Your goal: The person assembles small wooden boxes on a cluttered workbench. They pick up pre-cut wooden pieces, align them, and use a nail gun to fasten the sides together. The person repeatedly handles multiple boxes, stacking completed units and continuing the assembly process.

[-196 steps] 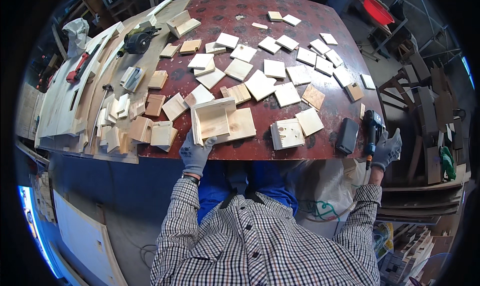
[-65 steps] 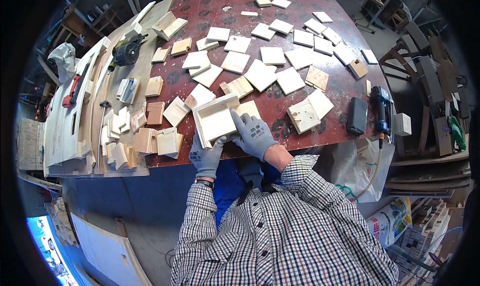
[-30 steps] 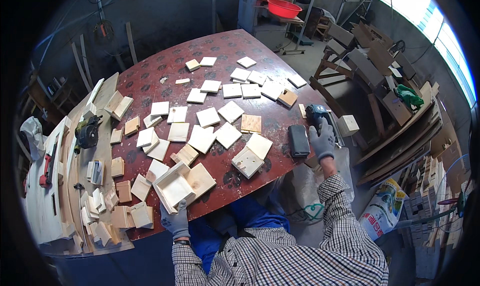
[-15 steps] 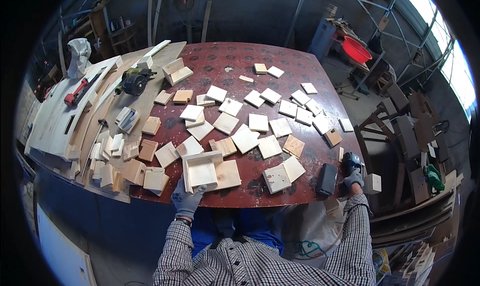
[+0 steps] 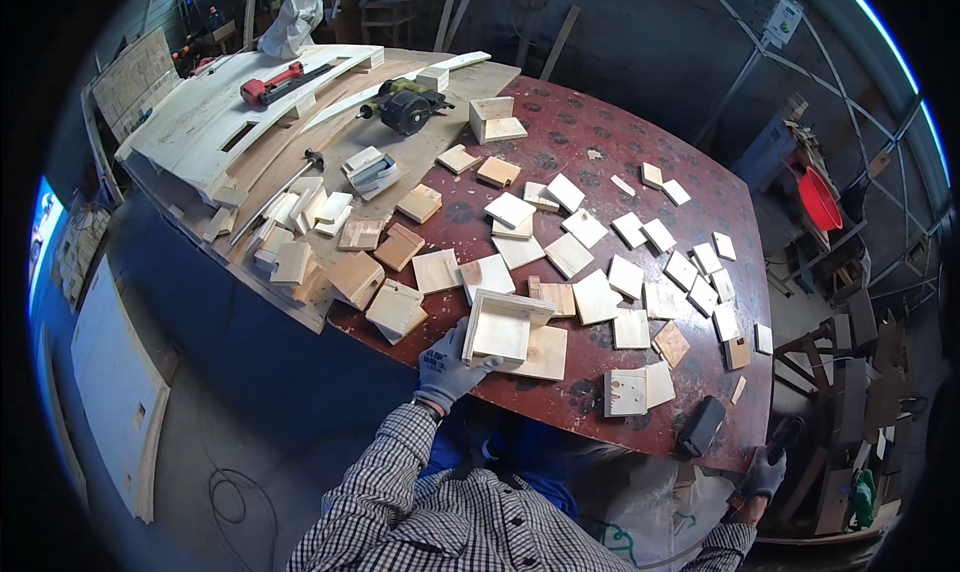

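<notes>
My left hand (image 5: 447,370), in a grey work glove, is closed on the left side of a small open wooden box (image 5: 503,334) of pale boards, near the table's front edge. Beneath and to the right of the box lies a flat wooden square (image 5: 543,354). At the table's right front corner, my gloved right hand (image 5: 765,474) is closed round a dark hand tool (image 5: 785,438); its exact kind cannot be made out. Just left of that hand a black oblong case-like object (image 5: 702,427) rests on the table. A pair of joined boards (image 5: 627,392) lies between my hands.
Many loose wooden squares (image 5: 569,256) are scattered over the red table (image 5: 560,412). On the left lie wood blocks (image 5: 294,264), a hammer (image 5: 314,158), a circular saw (image 5: 408,107) and a red nail gun (image 5: 270,84). Beyond the right edge are stacked dark boards (image 5: 850,392).
The view has swung left, so the table appears shifted right and tilted. My right hand has moved with the dark tool off the table's right front corner. My left hand keeps the box.
</notes>
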`<action>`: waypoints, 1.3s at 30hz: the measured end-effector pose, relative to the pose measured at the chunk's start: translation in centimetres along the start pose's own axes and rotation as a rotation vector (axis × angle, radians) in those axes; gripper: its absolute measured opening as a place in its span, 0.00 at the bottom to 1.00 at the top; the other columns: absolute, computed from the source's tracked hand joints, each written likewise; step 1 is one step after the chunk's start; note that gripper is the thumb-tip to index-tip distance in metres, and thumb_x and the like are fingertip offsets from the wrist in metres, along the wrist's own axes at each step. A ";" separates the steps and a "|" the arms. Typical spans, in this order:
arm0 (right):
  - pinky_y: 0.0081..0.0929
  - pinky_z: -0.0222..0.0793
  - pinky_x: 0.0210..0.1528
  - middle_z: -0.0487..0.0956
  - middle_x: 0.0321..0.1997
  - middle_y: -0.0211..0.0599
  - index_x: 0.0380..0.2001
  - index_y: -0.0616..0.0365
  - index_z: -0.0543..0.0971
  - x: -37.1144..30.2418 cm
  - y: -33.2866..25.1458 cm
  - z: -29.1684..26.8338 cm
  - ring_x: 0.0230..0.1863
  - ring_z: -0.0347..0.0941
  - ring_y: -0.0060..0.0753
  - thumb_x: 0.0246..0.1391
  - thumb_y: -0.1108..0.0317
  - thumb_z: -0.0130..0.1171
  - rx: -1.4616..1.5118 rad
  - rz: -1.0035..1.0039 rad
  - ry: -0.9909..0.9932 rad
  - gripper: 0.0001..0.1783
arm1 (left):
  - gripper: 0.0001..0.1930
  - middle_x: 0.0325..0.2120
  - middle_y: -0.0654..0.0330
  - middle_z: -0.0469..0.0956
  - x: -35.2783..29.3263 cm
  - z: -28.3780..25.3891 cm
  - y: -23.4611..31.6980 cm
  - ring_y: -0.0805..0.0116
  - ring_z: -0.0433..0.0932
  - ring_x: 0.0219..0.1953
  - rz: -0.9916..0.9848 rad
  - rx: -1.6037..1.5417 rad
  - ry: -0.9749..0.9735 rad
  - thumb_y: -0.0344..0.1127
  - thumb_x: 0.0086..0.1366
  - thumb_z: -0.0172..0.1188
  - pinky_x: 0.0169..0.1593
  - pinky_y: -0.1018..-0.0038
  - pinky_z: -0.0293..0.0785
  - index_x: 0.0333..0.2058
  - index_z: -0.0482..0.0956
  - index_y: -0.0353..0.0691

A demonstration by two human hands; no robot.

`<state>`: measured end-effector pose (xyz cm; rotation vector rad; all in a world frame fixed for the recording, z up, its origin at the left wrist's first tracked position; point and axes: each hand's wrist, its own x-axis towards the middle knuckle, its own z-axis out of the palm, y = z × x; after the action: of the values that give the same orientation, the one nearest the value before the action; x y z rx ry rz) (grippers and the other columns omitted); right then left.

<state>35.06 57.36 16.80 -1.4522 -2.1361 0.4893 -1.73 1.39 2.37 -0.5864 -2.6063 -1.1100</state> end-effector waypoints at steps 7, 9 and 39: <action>0.30 0.75 0.45 0.77 0.38 0.31 0.55 0.66 0.78 -12.6 -8.3 -8.5 0.37 0.74 0.24 0.65 0.68 0.62 0.641 -0.036 0.010 0.19 | 0.43 0.47 0.51 0.83 -0.1 -0.4 -0.2 0.50 0.87 0.44 0.025 -0.014 0.044 0.62 0.60 0.73 0.42 0.56 0.86 0.67 0.69 0.45; 0.29 0.73 0.41 0.74 0.33 0.30 0.50 0.65 0.77 -17.2 -15.3 -8.7 0.32 0.71 0.24 0.64 0.69 0.60 0.979 -0.065 -0.142 0.14 | 0.44 0.47 0.50 0.84 0.1 0.1 0.3 0.50 0.87 0.43 0.035 -0.038 0.033 0.63 0.60 0.73 0.41 0.55 0.86 0.67 0.68 0.46; 0.21 0.76 0.29 0.79 0.29 0.28 0.38 0.61 0.80 -19.8 -38.7 16.2 0.24 0.77 0.19 0.64 0.56 0.67 0.359 -0.313 -1.461 0.17 | 0.43 0.45 0.50 0.84 0.1 0.4 -0.3 0.50 0.87 0.41 -0.058 -0.018 -0.002 0.59 0.57 0.76 0.41 0.59 0.86 0.64 0.72 0.39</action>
<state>2.47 24.66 21.12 -0.4157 -2.8740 2.1181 -1.93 1.53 1.95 -0.5198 -2.6334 -1.1521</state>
